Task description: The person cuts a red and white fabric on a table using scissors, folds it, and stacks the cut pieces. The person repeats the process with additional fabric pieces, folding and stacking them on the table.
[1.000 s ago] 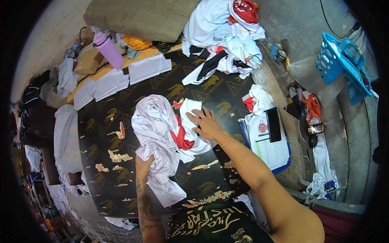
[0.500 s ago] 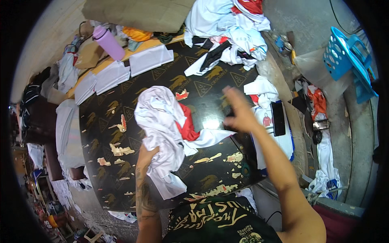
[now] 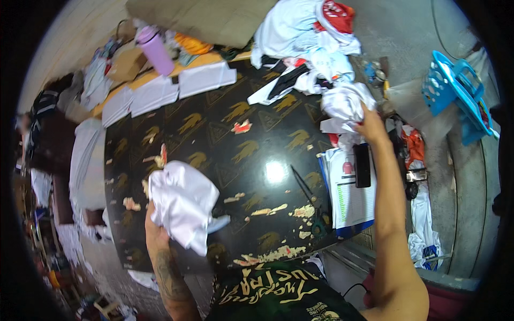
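Observation:
My left hand [image 3: 157, 229], partly hidden, grips a bunched white cloth [image 3: 183, 199] over the left part of the black, chipped worktop [image 3: 241, 163]. At the back right, my right hand [image 3: 369, 124] is closed on another white cloth [image 3: 345, 100], above a small white-and-red heap [image 3: 344, 138]. Below that lie papers on a blue clipboard [image 3: 342, 203] with a black phone [image 3: 362, 167]. Scissors [image 3: 319, 222] rest beside the papers near the front right of the worktop.
White folded pieces [image 3: 152, 96] line the back, near a pink bottle [image 3: 156, 52] and cardboard box [image 3: 126, 64]. A clothing pile [image 3: 300, 37] sits at back right. A blue plastic basket [image 3: 450, 85] hangs far right. Pale stacked fabric [image 3: 85, 166] is at left.
The bunched cloth has left the middle: my left hand has drawn white cloth down-left, while my right hand has moved up-right onto cloth at the back. The scissors now show fully.

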`<state>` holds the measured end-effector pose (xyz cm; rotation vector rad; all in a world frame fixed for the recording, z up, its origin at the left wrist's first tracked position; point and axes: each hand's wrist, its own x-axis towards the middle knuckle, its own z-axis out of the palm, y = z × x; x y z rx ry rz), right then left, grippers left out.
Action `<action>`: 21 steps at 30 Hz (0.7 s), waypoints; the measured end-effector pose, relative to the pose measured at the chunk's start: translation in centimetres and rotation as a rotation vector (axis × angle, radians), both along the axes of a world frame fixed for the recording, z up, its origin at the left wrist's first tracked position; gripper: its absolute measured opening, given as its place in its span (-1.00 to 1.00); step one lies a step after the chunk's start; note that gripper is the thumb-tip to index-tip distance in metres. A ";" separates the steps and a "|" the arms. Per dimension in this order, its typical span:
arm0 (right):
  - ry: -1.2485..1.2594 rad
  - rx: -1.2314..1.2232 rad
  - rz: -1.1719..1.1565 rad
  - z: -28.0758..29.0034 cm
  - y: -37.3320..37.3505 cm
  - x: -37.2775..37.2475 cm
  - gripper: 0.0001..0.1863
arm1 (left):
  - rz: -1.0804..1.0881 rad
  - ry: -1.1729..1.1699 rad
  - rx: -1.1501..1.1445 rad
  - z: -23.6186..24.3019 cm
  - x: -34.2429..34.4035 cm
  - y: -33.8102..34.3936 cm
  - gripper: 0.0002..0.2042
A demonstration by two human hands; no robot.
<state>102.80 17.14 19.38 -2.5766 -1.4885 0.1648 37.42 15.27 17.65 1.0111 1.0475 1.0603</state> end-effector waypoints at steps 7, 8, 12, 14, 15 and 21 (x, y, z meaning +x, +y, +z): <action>0.771 0.311 0.449 -3.3 -1.3 -17.0 -0.46 | 0.112 -0.212 -0.375 -7.0 -2.1 2.0 -0.35; 0.772 0.263 0.482 -4.2 -1.0 -21.3 -0.46 | 0.071 0.042 -0.347 -8.4 -2.9 1.9 -0.26; 0.748 0.362 0.694 -6.5 2.2 -32.8 -0.52 | 0.256 0.964 -0.003 -12.4 -3.4 -1.0 -0.25; 0.753 0.359 0.667 -7.5 3.4 -35.1 -0.57 | 0.324 1.126 0.287 -12.9 -2.1 -3.5 -0.29; 0.732 0.342 0.660 -8.2 3.8 -35.8 -0.61 | 0.295 1.126 0.279 -12.9 -1.3 -4.6 -0.31; 0.527 0.212 0.726 -11.5 2.6 -39.6 -0.80 | 0.268 1.042 0.508 -12.1 2.3 -2.7 -0.40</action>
